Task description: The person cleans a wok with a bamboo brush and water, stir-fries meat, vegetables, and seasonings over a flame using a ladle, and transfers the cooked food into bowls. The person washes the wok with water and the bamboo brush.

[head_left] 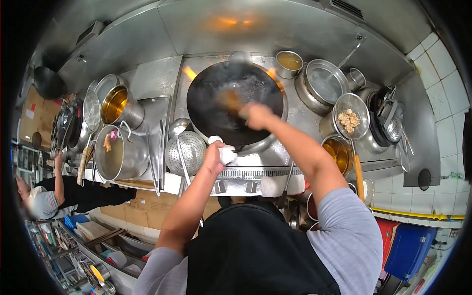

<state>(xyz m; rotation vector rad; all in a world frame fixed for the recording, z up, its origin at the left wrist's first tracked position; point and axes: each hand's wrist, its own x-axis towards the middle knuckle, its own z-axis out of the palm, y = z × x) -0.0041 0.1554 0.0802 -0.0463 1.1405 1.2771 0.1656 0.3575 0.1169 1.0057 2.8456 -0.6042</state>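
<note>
Strong fisheye curve, black corners; right hand [258,117] motion-blurred.

No text, label, brand, number or sign is readable. The small pale label [30,114] on the brown cardboard panel [37,120] at the far left of the frame is too small and blurred to make out.

A steel cooking counter [298,132] carries a black wok [209,101], a small pot [289,62] and a large stockpot [112,160]
</note>
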